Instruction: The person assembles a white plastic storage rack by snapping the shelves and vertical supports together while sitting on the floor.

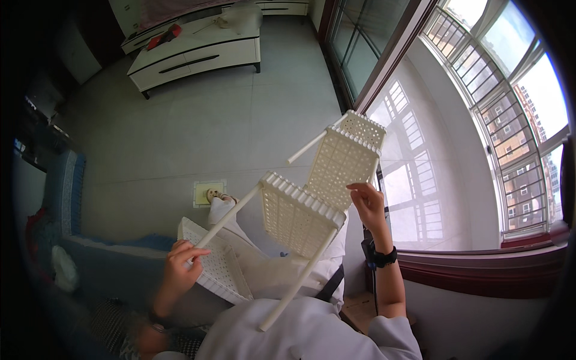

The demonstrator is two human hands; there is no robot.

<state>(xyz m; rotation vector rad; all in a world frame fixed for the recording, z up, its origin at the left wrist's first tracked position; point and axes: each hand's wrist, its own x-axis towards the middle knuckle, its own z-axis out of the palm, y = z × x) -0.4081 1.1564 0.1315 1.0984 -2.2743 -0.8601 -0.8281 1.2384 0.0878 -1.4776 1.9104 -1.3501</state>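
Observation:
A cream plastic rack with perforated basket tiers stands tilted across my lap and legs. Its nearer tier (297, 219) has two poles sticking out toward me; the farther tier (342, 162) reaches toward the window side. My left hand (183, 264) is closed round the end of the left rack pole (231, 214). Under that pole, beside my left hand, a loose white perforated basket (213, 270) lies tilted on my lap. My right hand (367, 207) is raised at the rack's right side with fingers curled in; whether anything is between them is hidden.
A white low table (198, 54) with dark trim stands at the far left, a red item (165, 37) on it. Sliding glass doors (372, 42) and a barred window (510, 132) run along the right. Blue sofa fabric (114, 258) lies to the left. My foot rests by a yellowish floor square (202, 195).

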